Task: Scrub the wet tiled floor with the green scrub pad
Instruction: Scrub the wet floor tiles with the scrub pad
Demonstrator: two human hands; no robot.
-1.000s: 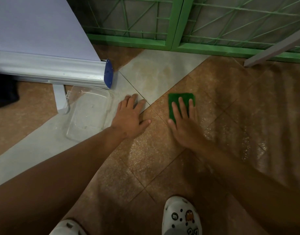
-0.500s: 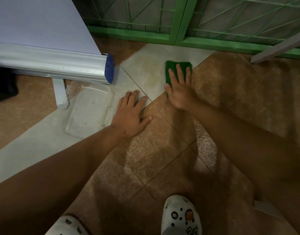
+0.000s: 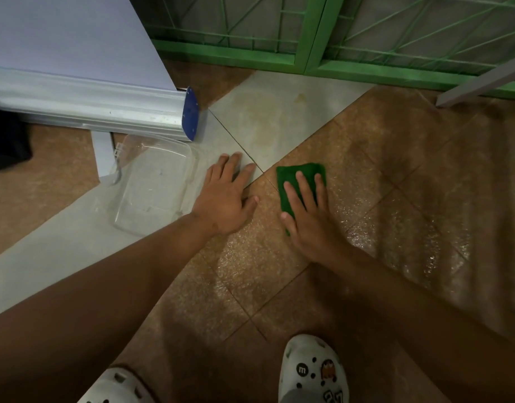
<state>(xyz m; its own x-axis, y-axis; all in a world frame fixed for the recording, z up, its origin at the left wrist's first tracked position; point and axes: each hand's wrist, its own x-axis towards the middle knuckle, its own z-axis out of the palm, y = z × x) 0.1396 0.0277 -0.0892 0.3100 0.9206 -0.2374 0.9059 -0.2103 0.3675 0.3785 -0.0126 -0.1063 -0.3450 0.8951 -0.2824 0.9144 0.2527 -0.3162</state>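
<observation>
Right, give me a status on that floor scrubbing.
Done: the brown tiles right of the pad glisten wet. In hand: the right hand presses the green scrub pad flat on a brown tile, while the left hand braces on the floor. Left: the grey tile ahead shows yellowish stains.

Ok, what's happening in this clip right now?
A person crouches over a wet brown tiled floor and scrubs it. Their right hand presses flat, fingers straight, on a green rectangular scrub pad lying on a brown tile. Their left hand rests flat on the floor as a brace, across the joint between a grey and a brown tile. A clear plastic container sits just left of that hand, untouched. White clogs show at the bottom.
</observation>
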